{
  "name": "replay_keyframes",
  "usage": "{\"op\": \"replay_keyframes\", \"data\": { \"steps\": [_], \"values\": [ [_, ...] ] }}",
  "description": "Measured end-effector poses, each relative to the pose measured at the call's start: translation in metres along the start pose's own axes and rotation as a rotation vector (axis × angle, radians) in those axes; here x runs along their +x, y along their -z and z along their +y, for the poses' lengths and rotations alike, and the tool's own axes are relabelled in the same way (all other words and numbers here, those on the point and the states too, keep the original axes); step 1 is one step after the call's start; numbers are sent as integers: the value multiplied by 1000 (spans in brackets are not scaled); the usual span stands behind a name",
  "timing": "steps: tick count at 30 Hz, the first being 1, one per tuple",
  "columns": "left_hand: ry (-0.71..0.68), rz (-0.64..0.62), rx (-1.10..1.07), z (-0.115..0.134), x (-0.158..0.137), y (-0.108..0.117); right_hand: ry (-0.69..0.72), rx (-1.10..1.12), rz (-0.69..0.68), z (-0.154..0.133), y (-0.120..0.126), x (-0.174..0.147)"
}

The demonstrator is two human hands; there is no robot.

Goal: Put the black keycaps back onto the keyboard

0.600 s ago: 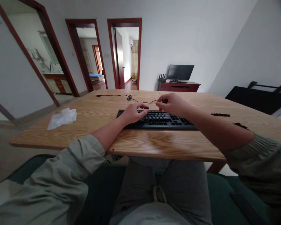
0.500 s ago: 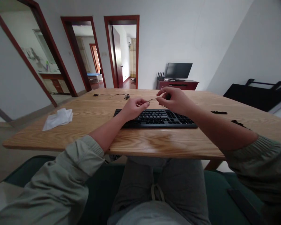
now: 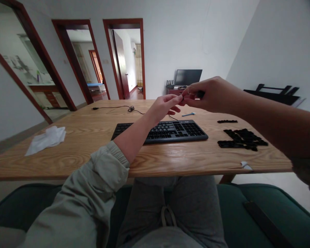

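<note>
One left hand [image 3: 158, 111] — fingers [image 3: 174, 101] pinching dark piece [image 3: 182, 98], right hand [image 3: 215, 94] gripping black object [image 3: 200, 94], keyboard [image 3: 177, 137] logo [image 3: 186, 122] illegible

Left grip [image 3: 163, 106] and right grip [image 3: 214, 95] pinched, fingertip to fingertip. Left forearm [image 3: 135, 136] angled forward-right; right forearm [image 3: 268, 120] reaches in from right, knuckles up.

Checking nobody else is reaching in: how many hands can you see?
2. The left hand is raised above the table; the right hand, holding a small dark object, is to its right, fingertips close to the left's. No other hand shows.
</note>
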State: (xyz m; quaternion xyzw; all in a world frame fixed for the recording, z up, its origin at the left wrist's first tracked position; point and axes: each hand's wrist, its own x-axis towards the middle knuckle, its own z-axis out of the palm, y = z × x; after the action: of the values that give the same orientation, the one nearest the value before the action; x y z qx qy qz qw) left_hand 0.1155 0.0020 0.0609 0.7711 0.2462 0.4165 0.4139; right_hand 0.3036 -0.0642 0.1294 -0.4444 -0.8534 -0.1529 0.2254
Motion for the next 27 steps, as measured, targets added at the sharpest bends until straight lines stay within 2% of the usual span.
{"op": "replay_keyframes", "data": {
  "steps": [3,7,13,15,19,24,27],
  "values": [
    [0,-28,-99,-2,5,-12,25,-16,-16,8,5,-5],
    [28,-38,-141,-4,5,-22,-9,31,-58,18,4,-11],
    [75,-119,-153,-9,2,-25,12,25,-54,26,-6,-16],
    [73,-58,-108,-10,3,-23,22,1,-34,27,-8,-15],
    [59,151,-6,-11,6,-17,18,-51,15,27,-10,-8],
    [80,167,28,-12,4,-12,33,-147,-29,22,-16,3],
    [100,194,56,-16,0,-1,13,-179,-94,43,-21,5]
  ]
}}
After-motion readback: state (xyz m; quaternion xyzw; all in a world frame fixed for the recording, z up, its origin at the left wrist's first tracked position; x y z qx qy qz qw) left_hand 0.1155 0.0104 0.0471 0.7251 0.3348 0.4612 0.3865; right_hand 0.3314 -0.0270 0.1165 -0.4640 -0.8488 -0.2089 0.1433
